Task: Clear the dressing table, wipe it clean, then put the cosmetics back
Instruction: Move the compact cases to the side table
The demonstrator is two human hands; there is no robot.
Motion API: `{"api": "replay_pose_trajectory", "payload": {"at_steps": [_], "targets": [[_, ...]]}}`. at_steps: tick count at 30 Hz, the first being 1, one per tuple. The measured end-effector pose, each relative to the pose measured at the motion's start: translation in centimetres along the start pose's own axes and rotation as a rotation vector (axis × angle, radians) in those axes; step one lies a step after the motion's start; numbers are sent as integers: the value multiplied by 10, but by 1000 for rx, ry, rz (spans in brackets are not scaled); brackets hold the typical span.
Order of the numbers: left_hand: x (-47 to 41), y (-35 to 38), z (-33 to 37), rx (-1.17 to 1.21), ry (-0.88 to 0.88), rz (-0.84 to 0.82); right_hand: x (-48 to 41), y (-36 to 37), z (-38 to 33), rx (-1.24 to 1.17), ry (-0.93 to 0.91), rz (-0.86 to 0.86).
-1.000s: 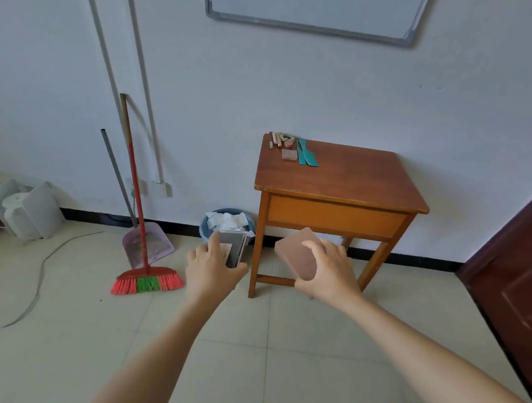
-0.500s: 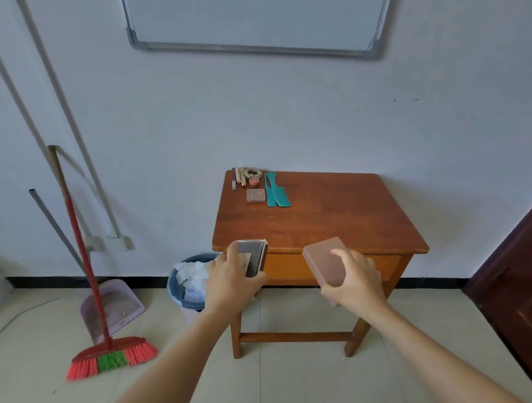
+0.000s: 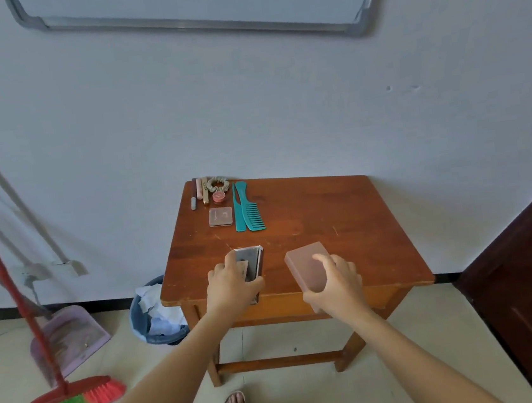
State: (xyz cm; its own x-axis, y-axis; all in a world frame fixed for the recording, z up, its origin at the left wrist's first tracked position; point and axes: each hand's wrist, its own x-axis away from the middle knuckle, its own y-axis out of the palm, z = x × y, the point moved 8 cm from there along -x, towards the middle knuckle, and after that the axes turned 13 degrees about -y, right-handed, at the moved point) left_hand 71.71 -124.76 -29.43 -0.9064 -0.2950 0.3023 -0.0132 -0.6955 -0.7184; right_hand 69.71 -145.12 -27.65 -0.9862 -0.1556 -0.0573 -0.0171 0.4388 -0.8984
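Left hand [image 3: 231, 288]: grips a dark case [image 3: 251, 264]
Right hand [image 3: 335, 281]: grips a pink box [image 3: 305, 268]
Both: above the desk [image 3: 343, 225]

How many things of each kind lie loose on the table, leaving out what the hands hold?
Sticks: 3
Combs: 2
Hair tie: 1
Round pot: 1
Flat case: 1
Total: 8
Left out: dark case in left hand, pink box in right hand.
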Motion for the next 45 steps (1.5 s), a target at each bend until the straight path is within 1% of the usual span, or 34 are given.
{"api": "replay_pose_trajectory", "payload": {"at_steps": [4, 7, 11, 13, 17, 21, 25, 30, 37, 42, 45], "targets": [[-61, 11, 34, 39, 27, -29, -53, -7, 10, 7, 20, 33], [-105, 18, 58, 35, 46, -45, -92, -12, 20, 16, 77, 38], [-158, 25, 87, 39, 28, -49, -136, -17, 33, 38, 151, 54], [-179, 28, 98, 39, 22, -37, -149, -14, 39, 40, 190, 55], [-205, 43, 110, 89, -21, -22, -156, 4, 56, 56, 249, -4], [-230, 63, 125, 54, -62, -3, -167, 7, 76, 67, 281, -43], [-255, 74, 137, -14, -141, 25, -181, 3, 93, 53, 273, -69], [-286, 82, 148, -85, -190, 60, -199, -3, 109, 47, 225, -69], [-303, 88, 146, -190, -205, 99, -220, 2, 118, 28, 190, -87], [-306, 83, 140, -228, -203, 140, -234, 8, 113, 27, 160, -110], [-300, 76, 138, -304, -183, 167, -241, 13, 106, 15, 149, -117]]}}
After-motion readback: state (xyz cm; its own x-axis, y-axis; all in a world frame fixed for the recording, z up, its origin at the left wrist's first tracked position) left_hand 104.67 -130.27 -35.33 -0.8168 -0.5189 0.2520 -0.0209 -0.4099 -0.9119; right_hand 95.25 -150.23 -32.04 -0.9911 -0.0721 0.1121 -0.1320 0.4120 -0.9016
